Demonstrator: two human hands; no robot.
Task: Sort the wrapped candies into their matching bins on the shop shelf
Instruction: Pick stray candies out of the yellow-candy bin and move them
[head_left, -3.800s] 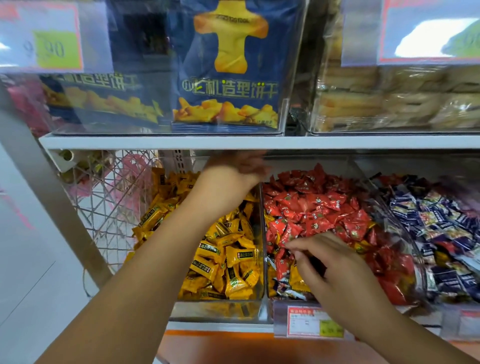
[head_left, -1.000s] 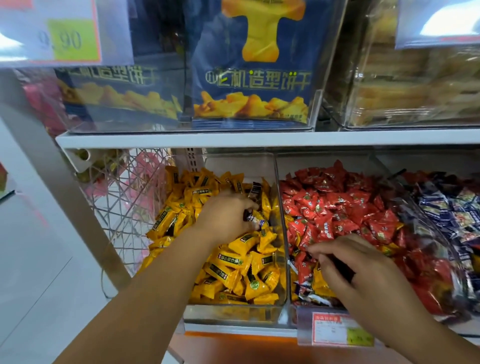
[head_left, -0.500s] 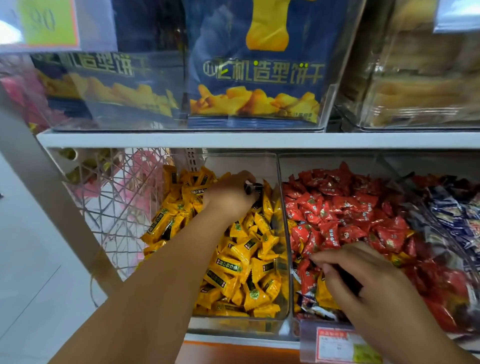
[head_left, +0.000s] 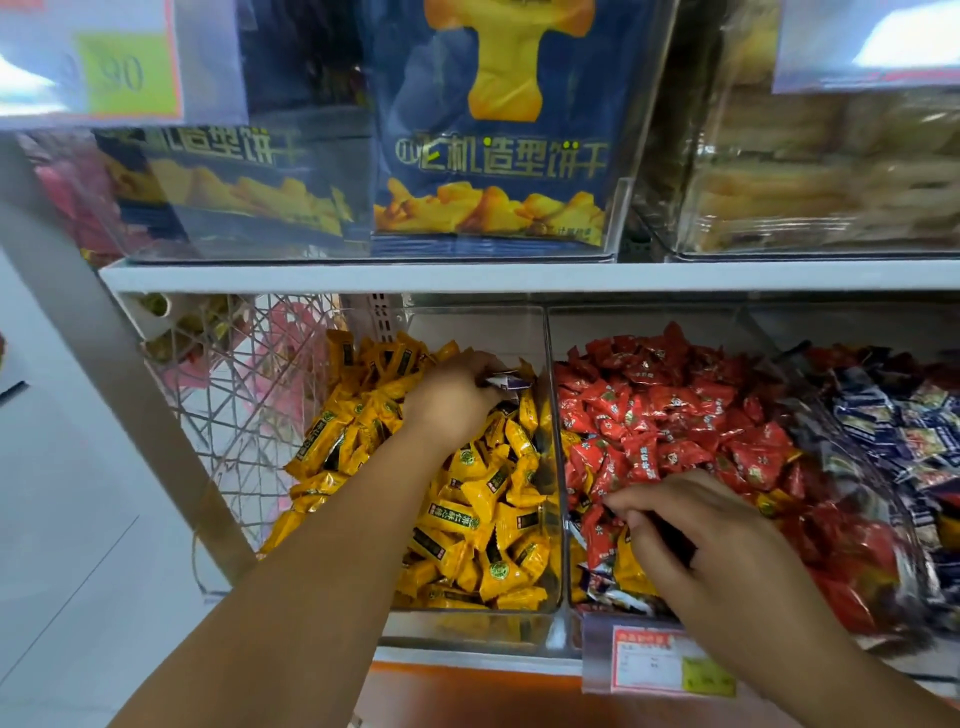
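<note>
Two hands are sorting: the left hand (head_left: 452, 400) is pinching a stray dark blue candy (head_left: 506, 382) at the back right corner of the yellow bin (head_left: 467, 630), likely to remove it, while the right hand (head_left: 696, 525) is curling round a dark thing (head_left: 672, 538) near the front of the red bin (head_left: 649, 322).

A white shelf board (head_left: 467, 275) crosses the view, blue biscuit packs (head_left: 488, 156) above it. Below its left end stand a grey post (head_left: 140, 415) and wire mesh panel (head_left: 244, 395), over pale floor (head_left: 62, 571).
</note>
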